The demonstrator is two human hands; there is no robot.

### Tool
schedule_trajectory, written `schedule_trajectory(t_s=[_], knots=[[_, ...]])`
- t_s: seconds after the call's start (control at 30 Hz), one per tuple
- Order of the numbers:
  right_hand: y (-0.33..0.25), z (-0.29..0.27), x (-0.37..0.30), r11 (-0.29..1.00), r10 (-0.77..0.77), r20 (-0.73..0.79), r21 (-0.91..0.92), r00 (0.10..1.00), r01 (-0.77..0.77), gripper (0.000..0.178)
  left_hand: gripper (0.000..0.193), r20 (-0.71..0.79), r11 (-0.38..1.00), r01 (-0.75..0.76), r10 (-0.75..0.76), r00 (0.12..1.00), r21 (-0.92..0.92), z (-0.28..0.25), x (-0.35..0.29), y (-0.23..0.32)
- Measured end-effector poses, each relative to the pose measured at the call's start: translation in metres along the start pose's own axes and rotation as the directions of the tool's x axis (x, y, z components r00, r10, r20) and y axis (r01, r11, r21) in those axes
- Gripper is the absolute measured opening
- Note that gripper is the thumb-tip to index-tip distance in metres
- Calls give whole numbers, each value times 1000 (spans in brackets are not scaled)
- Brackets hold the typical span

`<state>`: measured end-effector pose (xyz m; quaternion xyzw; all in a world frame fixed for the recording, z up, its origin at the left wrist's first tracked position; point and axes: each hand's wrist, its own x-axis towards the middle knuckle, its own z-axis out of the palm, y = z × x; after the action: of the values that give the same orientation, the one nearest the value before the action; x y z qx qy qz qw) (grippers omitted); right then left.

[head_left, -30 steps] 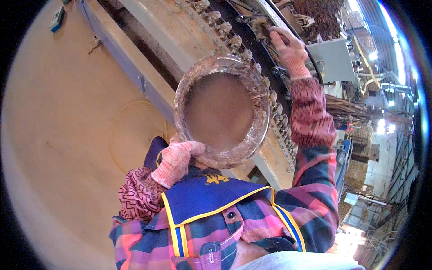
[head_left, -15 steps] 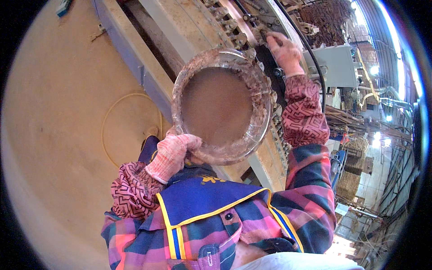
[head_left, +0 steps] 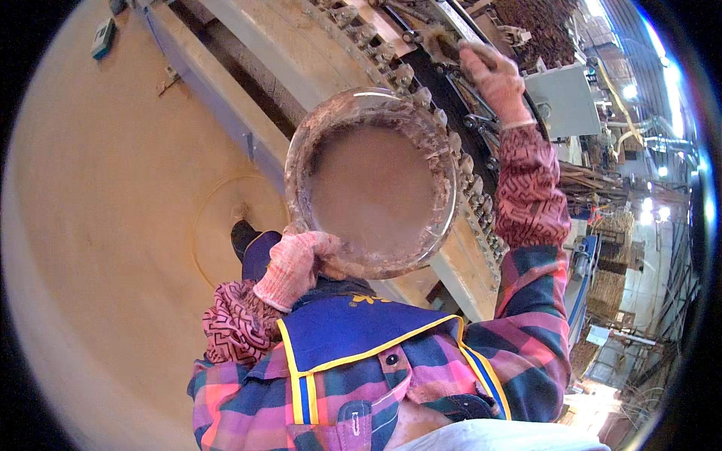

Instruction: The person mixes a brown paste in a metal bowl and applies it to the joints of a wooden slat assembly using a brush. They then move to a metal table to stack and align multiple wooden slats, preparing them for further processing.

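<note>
A round, see-through basin with a dirt-crusted rim is in front of my body, holding a murky brown liquid. My gloved left hand is closed on the basin's near-left rim, thumb over the edge. Farther off to the right, my gloved right hand grips a brush with brown bristles; its handle is mostly hidden by the fingers. The brush is over the machine's dark track, next to a row of metal chain links; whether it touches them I cannot tell.
A long metal machine frame runs diagonally beneath the basin. To the right stand a grey box and stacked bundles. On the brown floor at left lie a hose loop and a small teal-and-white object.
My right hand has moved slightly up and to the right with the brush. The basin stays in my left hand, and the whole view has shifted a little.
</note>
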<state>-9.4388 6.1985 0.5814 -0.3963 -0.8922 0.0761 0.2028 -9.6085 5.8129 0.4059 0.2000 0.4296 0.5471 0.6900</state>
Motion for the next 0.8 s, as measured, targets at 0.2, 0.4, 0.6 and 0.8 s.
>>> schedule_trajectory(t_s=[0.2, 0.4, 0.6, 0.8], knots=[[-29, 69, 118, 941, 287, 45, -200, 957, -273, 30, 24, 227, 655, -410, 349, 909, 634, -145, 61, 152], [-101, 135, 240, 921, 286, 2, -276, 958, -275, 32, 31, 320, 673, -444, 310, 896, 591, -313, 136, 349], [-176, 162, 384, 817, 524, -32, -262, 851, -513, 33, 14, 2, 992, 22, -22, 1000, 122, -404, 204, 471], [-155, 212, 462, 853, 439, -189, -221, 878, -474, 24, 18, -49, 913, 300, -325, 944, -278, -432, 264, 545]])
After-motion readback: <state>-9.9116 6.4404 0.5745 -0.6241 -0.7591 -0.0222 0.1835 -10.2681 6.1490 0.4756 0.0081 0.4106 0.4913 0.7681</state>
